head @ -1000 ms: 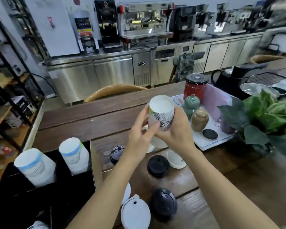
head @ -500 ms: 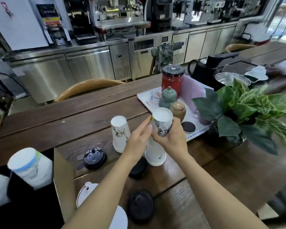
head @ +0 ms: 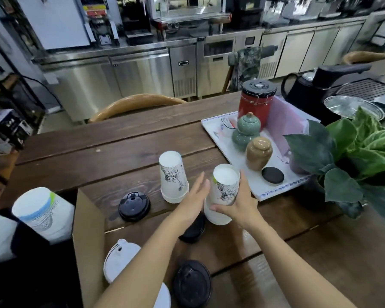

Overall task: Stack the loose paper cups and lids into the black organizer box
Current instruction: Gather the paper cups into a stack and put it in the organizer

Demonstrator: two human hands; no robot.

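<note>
Right hand (head: pixel 238 205) is wrapped around an upside-down paper cup (head: pixel 226 185), set over another inverted cup (head: pixel 216 215) on the wooden table (head: pixel 120 152). Left to right: black organizer box (head: pixel 31 274) at near left holds 2 cup stacks, one (head: pixel 42 214) with a blue band; a black lid (head: pixel 133 206) lies right of its cardboard flap; 1 inverted cup (head: pixel 172 176) stands just beyond the left hand (head: pixel 193 196), whose fingers are spread flat, touching nothing. A white tray (head: pixel 211 127) sits far right.
</note>
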